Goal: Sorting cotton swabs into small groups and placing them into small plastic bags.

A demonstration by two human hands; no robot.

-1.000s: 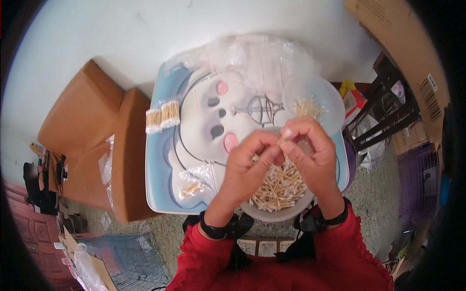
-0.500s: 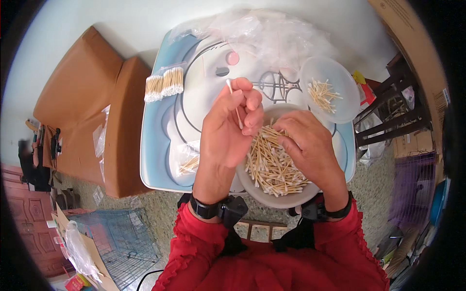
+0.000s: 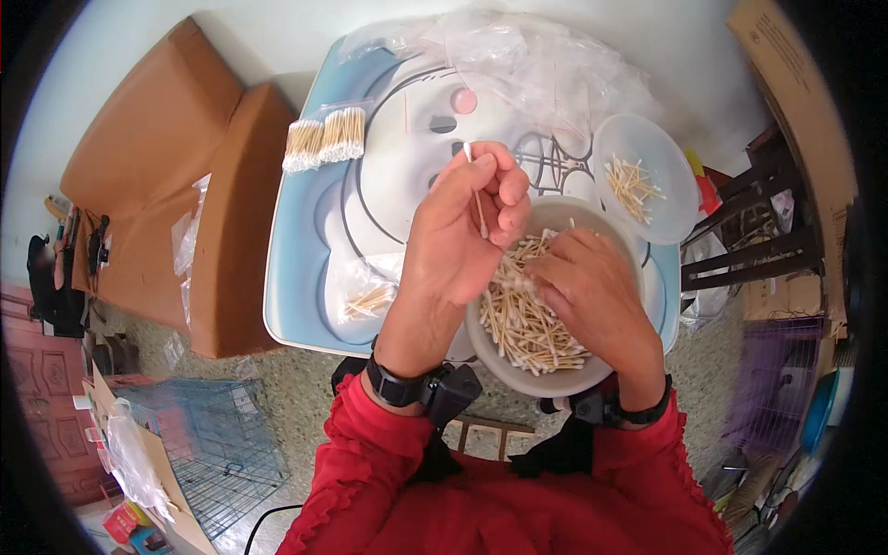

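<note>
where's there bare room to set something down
Bare table: the left side between the packed swabs and small bag, with the left hand on its right; a thin strip right of the large bowl. Crowded: the back, under clear plastic bags, and the right, with the translucent bowl and right hand.

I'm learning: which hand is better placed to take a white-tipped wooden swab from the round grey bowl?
Probably the right hand: it reaches among the loose swabs in the bowl, while the left hand holds a single swab.
</note>
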